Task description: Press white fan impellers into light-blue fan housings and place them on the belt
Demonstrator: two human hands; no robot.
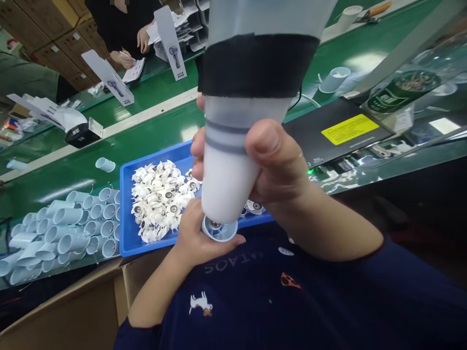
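Note:
My left hand is closed round a light-blue plastic cylinder, open end up, with a coppery part visible inside. Above it my right hand grips a hanging white plastic tube tool, translucent higher up and wrapped with a wide black band. The tube's lower end overlaps the cylinder's mouth in view; whether they touch I cannot tell. Behind my hands, a blue tray holds a heap of white fan impellers. Many similar light-blue cylinders lie piled left of the tray.
One light-blue cylinder lies alone on the green bench. To the right are a black box with a yellow label and a green can. Across the bench, a person's hand writes. A cardboard box stands below left.

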